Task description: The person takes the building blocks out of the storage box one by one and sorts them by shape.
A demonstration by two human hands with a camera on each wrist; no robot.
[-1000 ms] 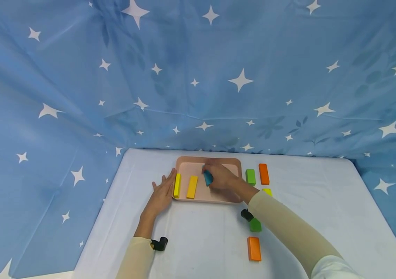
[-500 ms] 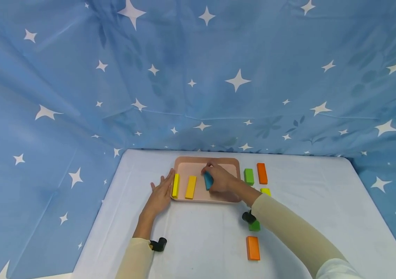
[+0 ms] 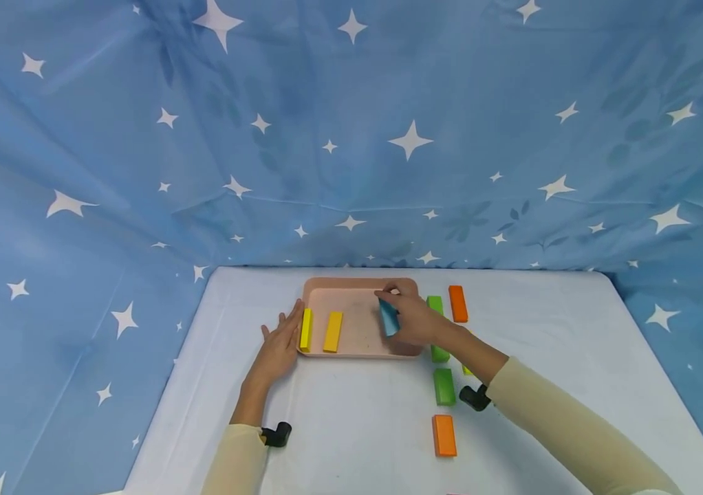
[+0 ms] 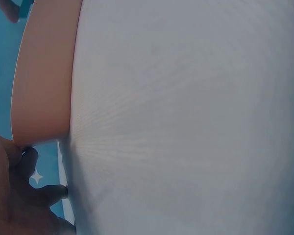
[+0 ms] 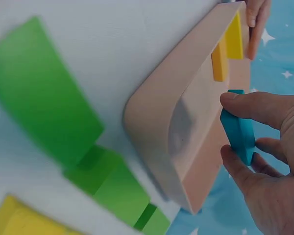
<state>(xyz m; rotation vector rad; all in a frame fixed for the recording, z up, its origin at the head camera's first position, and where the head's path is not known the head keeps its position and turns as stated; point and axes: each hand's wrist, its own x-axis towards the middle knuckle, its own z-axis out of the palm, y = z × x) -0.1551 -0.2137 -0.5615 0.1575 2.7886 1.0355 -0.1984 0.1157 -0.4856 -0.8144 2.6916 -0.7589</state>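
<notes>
A pink tray (image 3: 360, 284) lies on the white table. Inside it, a yellow block (image 3: 306, 330) leans along the left wall, and an amber block (image 3: 333, 333) lies beside it. My left hand (image 3: 277, 349) touches the tray's left end with its fingers extended; the left wrist view shows it at the tray's corner. Over the tray's right half, my right hand (image 3: 416, 320) pinches a blue block (image 3: 389, 318) between thumb and fingertips. The right wrist view has this blue block (image 5: 239, 129) held tilted, apart from the tray floor.
Right of the tray stand several green blocks (image 3: 444, 387), partly behind my right hand and forearm. An orange-red block (image 3: 458, 304) lies farther back, an orange block (image 3: 444, 436) nearer. A yellow block (image 3: 467, 370) is mostly hidden by the forearm. A starry blue curtain (image 3: 339, 172) hangs behind.
My right hand has moved right over the tray with the blue block, which now appears lifted. The left hand stays at the tray's end. The head view has shifted slightly.
</notes>
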